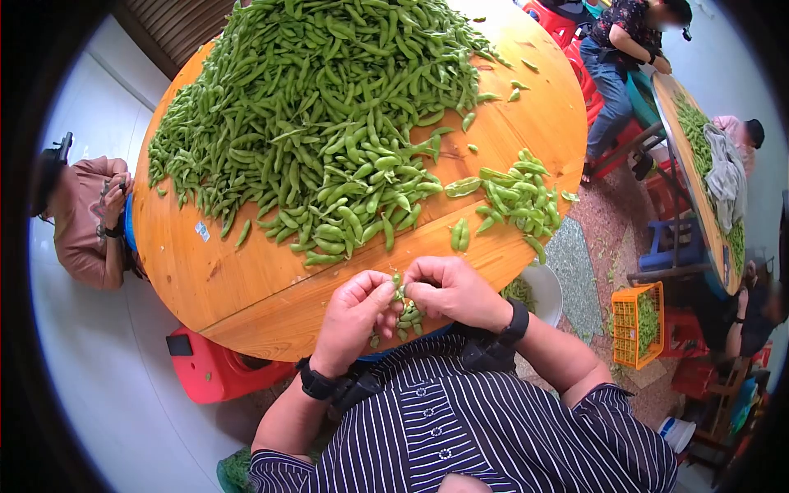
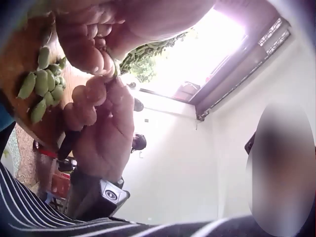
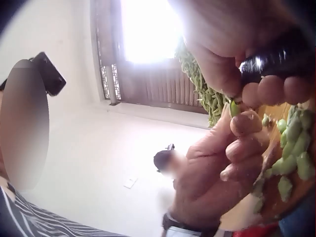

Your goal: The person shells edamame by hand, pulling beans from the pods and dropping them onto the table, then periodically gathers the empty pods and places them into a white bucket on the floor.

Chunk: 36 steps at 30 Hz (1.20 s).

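Note:
A small green pod (image 1: pixel 398 282) (image 2: pixel 117 68) (image 3: pixel 234 108) is held between both hands, close to the table's near edge. The left hand (image 1: pixel 355 316) (image 3: pixel 212 163) pinches one end with thumb and forefinger, its other fingers curled. From the other side the right hand (image 1: pixel 460 292) (image 2: pixel 106 128) pinches the pod with curled fingers. A shiny black thing (image 3: pixel 276 61) lies against the right hand's fingers; its shape is partly hidden. Several plump short pods (image 1: pixel 407 322) (image 2: pixel 43 84) (image 3: pixel 296 138) lie just below the hands.
A large heap of pods (image 1: pixel 329 123) covers the round wooden table's (image 1: pixel 271 308) far half. A smaller pile (image 1: pixel 522 197) lies at its right. Around it are a red stool (image 1: pixel 218 370), a pale basin (image 1: pixel 546 292), a yellow crate (image 1: pixel 626 329) and other people.

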Motion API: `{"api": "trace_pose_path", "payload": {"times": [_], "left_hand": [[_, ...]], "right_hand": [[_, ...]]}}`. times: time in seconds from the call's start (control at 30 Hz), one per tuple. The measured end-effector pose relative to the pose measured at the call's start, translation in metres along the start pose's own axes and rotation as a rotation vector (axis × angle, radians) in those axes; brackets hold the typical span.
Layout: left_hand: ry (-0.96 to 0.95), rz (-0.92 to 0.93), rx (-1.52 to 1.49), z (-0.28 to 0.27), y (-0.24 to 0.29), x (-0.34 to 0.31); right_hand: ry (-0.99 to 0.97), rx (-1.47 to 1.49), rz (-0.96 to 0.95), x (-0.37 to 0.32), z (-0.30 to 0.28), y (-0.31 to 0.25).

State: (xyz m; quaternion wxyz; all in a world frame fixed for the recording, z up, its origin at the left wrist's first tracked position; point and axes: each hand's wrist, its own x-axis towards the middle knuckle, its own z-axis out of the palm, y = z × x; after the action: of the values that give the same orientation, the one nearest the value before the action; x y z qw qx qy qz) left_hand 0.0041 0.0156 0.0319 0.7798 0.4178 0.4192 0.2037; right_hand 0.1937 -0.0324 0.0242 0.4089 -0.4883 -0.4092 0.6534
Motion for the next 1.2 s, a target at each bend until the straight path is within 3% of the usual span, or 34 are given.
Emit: {"api": "trace_pose_path", "payload": {"times": [0.23,0.3,0.43,0.47,0.6,0.73,0.83,0.93,1.2], "left_hand": [[0.019,0.11,0.213,0.005,-0.005,-0.002],[0.028,0.181,0.427,0.003,-0.009,0.001],[0.009,0.201,0.488,0.002,-0.013,0.002],[-0.009,0.148,0.378,0.004,-0.009,0.0],[-0.031,-0.027,0.037,0.003,0.0,-0.001],[-0.032,-0.002,-0.123,-0.004,-0.003,0.002],[-0.076,0.047,-0.047,-0.007,-0.006,0.002],[-0.06,0.053,-0.091,-0.002,-0.003,0.002],[-0.078,-0.014,-0.095,-0.005,-0.002,0.003]], "right_hand": [[0.133,-0.343,-0.153,-0.003,0.005,0.0],[0.144,-0.407,-0.194,-0.005,0.007,-0.003],[0.179,-0.629,-0.34,-0.007,0.012,0.0],[0.195,-0.718,-0.403,-0.007,0.012,0.002],[0.185,-0.555,-0.306,-0.009,0.004,-0.004],[0.113,-0.294,-0.125,-0.007,-0.004,0.0],[0.073,-0.214,-0.037,-0.007,-0.005,-0.002],[0.054,-0.217,-0.16,-0.003,-0.008,0.008],[-0.008,-0.072,0.014,-0.005,-0.008,-0.003]]}}
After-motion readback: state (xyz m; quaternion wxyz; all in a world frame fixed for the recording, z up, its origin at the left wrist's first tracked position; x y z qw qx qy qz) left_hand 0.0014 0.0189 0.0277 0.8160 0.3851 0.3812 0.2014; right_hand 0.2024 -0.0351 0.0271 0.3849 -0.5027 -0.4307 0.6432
